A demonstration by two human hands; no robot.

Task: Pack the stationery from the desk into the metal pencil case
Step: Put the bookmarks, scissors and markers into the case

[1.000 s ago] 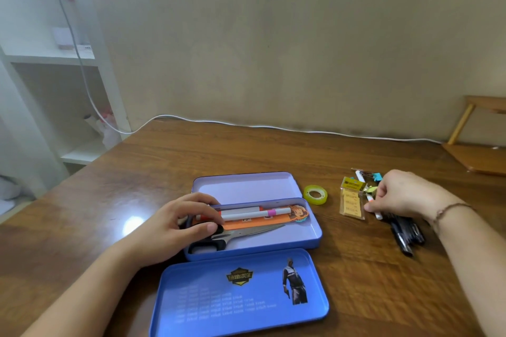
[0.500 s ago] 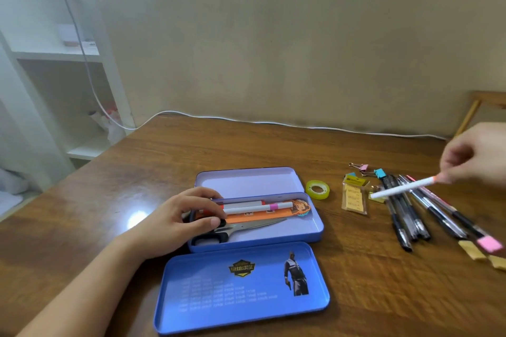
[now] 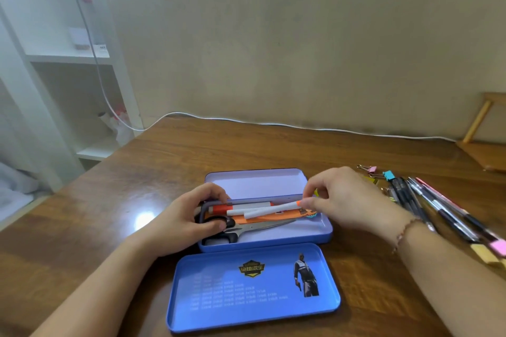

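My desk in a room at home.

I sit at a wooden desk [image 3: 191,161] pushed against a plain beige wall [image 3: 301,35]; a white cable [image 3: 273,123] trails along its far edge, white shelves [image 3: 68,56] stand far left, a wooden rack [image 3: 484,128] far right.

- Soft, even indoor light, moderately bright, with a cool tint over the white shelf unit [image 3: 68,68] at far left.
- One round white glare spot on the tabletop [image 3: 144,220], left of the hands.
- Shadows faint and diffuse.
- Wide-angle bending toward the edges; the picture is slightly soft, most so at the borders.
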